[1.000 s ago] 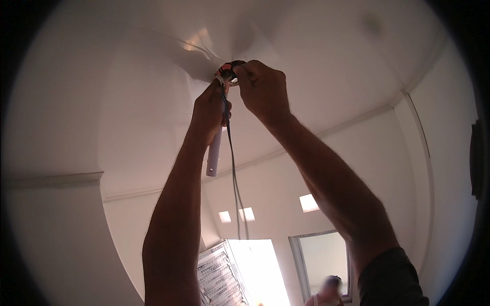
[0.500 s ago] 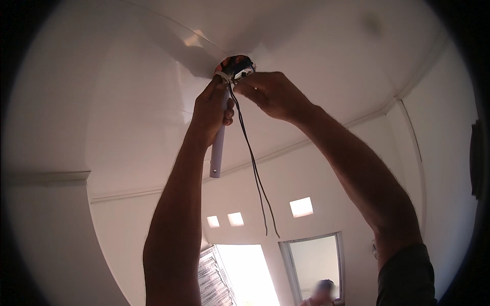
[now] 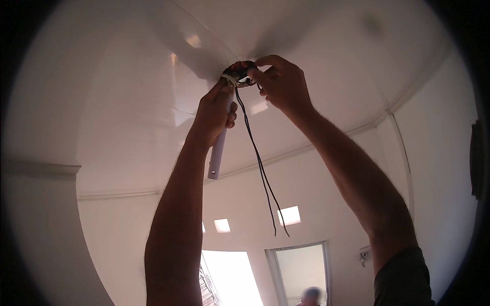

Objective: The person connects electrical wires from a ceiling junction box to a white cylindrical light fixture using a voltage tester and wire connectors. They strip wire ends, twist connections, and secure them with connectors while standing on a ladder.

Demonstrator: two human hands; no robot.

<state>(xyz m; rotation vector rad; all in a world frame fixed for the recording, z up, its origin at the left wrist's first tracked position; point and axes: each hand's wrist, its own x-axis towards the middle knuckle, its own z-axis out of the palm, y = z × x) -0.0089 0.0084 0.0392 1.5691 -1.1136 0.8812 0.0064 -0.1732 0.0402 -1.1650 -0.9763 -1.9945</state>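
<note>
Both my arms reach up to a round hole (image 3: 240,67) in the white ceiling, where dark and reddish parts show. My left hand (image 3: 210,113) is closed round the upper part of a pale tube (image 3: 217,155), which hangs down at a slight tilt with a small hole near its lower end. A whitish loop (image 3: 228,78) lies at the tube's top, by my left fingertips. Two thin black wires (image 3: 254,145) dangle from the opening between my arms. At the hole's right rim, my right hand (image 3: 287,85) has its thumb and fingers bent round something dark; what they grip is unclear.
The far wall has small bright square openings (image 3: 289,215), a glaring doorway or window (image 3: 232,278) and a framed mirror or window (image 3: 301,270) with a person's head (image 3: 311,296) low in it. A wall ledge (image 3: 41,169) juts out at left. A dark object (image 3: 475,160) hangs far right.
My right hand has moved from below the hole to its right rim, up and rightward. My left hand keeps its hold on the tube. The view has shifted slightly.
</note>
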